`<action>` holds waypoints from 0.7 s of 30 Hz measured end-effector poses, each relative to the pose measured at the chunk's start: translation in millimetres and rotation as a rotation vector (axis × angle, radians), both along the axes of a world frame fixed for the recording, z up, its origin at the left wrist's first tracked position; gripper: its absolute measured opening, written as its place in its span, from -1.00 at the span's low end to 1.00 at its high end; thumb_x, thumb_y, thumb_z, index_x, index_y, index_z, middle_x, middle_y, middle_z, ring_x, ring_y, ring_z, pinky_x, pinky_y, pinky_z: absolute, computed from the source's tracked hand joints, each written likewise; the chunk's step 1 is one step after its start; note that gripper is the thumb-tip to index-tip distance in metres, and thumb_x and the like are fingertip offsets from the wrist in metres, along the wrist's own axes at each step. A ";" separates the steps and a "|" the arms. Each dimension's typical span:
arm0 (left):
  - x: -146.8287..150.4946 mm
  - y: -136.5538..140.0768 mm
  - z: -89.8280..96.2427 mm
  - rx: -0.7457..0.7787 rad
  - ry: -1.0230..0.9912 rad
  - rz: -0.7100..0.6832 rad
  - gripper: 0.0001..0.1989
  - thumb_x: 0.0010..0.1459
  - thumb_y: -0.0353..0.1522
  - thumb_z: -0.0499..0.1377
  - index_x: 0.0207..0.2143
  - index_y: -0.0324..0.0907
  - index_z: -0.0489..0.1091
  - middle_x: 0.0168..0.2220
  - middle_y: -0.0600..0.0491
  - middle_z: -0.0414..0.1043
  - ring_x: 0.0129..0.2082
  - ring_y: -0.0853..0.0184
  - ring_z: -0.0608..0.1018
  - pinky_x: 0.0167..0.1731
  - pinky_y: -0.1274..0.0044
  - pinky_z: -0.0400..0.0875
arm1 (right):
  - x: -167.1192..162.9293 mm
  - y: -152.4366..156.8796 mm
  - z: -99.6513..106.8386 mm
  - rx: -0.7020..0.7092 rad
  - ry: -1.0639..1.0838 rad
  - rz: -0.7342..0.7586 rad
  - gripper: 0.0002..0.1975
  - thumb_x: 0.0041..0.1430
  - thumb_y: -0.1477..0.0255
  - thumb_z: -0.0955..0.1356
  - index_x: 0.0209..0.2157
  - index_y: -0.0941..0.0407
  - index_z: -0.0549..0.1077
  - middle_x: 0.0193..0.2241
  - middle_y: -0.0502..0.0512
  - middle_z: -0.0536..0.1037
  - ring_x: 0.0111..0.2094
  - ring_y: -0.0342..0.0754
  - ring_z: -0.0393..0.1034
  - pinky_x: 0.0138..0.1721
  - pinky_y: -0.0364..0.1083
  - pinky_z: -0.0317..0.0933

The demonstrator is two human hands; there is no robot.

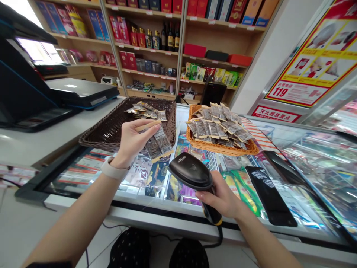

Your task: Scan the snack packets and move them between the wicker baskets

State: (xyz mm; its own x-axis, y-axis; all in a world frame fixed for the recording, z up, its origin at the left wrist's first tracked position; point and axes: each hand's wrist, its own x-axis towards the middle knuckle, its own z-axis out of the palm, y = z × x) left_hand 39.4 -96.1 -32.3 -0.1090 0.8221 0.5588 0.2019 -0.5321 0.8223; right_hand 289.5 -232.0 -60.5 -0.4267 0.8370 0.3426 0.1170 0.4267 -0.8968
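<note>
My left hand (pixel 136 139) pinches a flat snack packet (pixel 158 143), clear with dark contents and tan edges, over the near right part of a dark brown wicker basket (pixel 97 130). Several similar packets (pixel 146 111) lie at that basket's far end. In my right hand (pixel 223 197) is a black barcode scanner (pixel 192 171), gripped by its handle, its head tilted toward the packet but apart from it. An orange-brown wicker basket (pixel 223 149) farther right is heaped with packets (pixel 216 124) of the same kind.
Both baskets stand on a glass-topped freezer (pixel 134 178) full of bagged goods. A black phone-like slab (pixel 270 195) lies at the right on the glass. At the left, a scale (pixel 80 89) sits on a white counter (pixel 60 130). The scanner's cable (pixel 219 240) hangs over the front edge.
</note>
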 end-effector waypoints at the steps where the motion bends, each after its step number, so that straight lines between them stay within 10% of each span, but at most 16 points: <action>1: 0.3 -0.8 0.4 -0.006 0.012 -0.004 -0.73 -0.02 -0.21 0.44 -0.27 -0.15 0.68 -0.26 -0.05 0.67 -0.22 0.19 0.68 -0.15 0.43 0.60 | -0.1 -0.3 -0.1 0.000 -0.006 -0.011 -0.81 0.22 0.30 0.42 -0.35 0.11 0.39 -0.47 -0.09 0.28 -0.42 -0.12 0.08 -0.40 -0.14 0.04; 21: 4.9 -1.9 9.1 -0.020 -0.033 0.028 -0.78 -0.04 -0.23 0.43 -0.33 -0.14 0.67 -0.29 -0.04 0.66 -0.22 0.15 0.67 -0.22 0.42 0.61 | -0.6 1.4 -0.7 -0.061 0.020 -0.051 -0.75 0.18 0.25 0.42 -0.42 0.08 0.34 -0.55 -0.10 0.24 -0.51 -0.13 0.05 -0.49 -0.14 -0.03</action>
